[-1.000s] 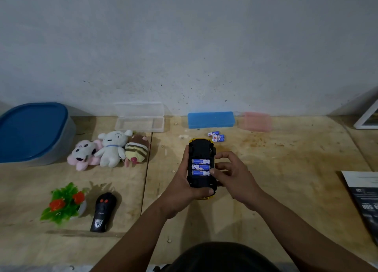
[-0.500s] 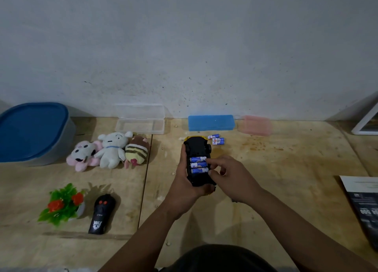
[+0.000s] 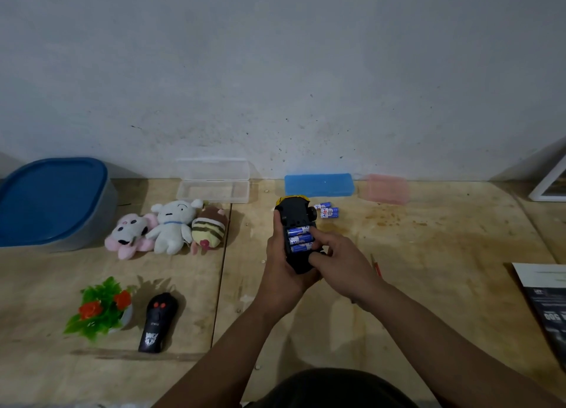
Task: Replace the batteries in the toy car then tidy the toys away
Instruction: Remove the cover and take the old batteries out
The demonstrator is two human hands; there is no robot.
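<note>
The left hand (image 3: 280,269) grips an upturned toy car (image 3: 296,236) above the bench (image 3: 428,269); right hand (image 3: 340,262) fingertips press its three batteries (image 3: 298,239). Each should seat flat, polarity matched. Spare batteries (image 3: 327,210) lie just beyond the car.

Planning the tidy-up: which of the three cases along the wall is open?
The clear case, leftmost of the three, lid up against the wall; the blue case and pink case are shut.
</note>
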